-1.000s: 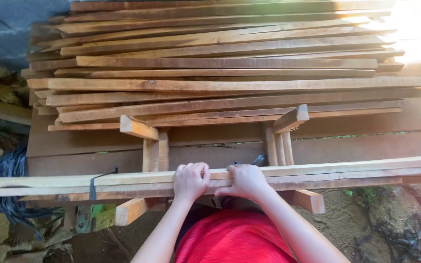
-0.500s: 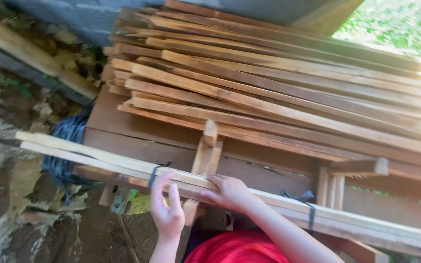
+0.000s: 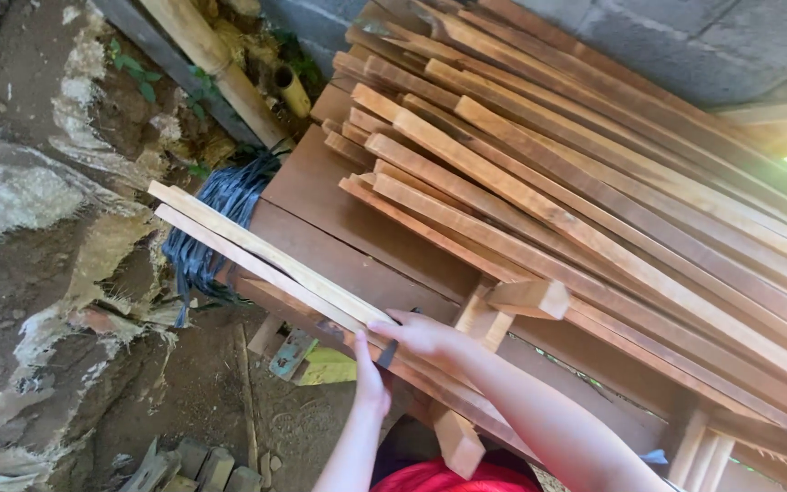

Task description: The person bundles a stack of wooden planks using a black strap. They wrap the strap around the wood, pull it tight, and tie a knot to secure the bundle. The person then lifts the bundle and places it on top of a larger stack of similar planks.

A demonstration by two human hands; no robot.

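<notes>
Both my hands hold a bundle of long pale wooden strips (image 3: pixel 257 251) that runs from the upper left down under my arms. My left hand (image 3: pixel 371 383) grips it from below, beside a dark strap around the bundle. My right hand (image 3: pixel 421 333) lies over the top of the strips just to the right. The bundle rests along the front edge of a brown board table (image 3: pixel 321 210). Behind it lies a big stack of reddish wooden slats (image 3: pixel 594 200).
A grey block wall (image 3: pixel 649 46) stands behind the stack. A coil of dark blue strapping (image 3: pixel 216 219) sits at the table's left end. Bare dirt ground (image 3: pixel 56 301), bamboo poles (image 3: pixel 220 73) and small wood blocks (image 3: pixel 193 465) lie at left. A short wooden bracket (image 3: pixel 516 301) juts up.
The view has swung left and tilted, so the bundle now runs diagonally. My hands have stayed on the strips, left hand shifting under them near the strap.
</notes>
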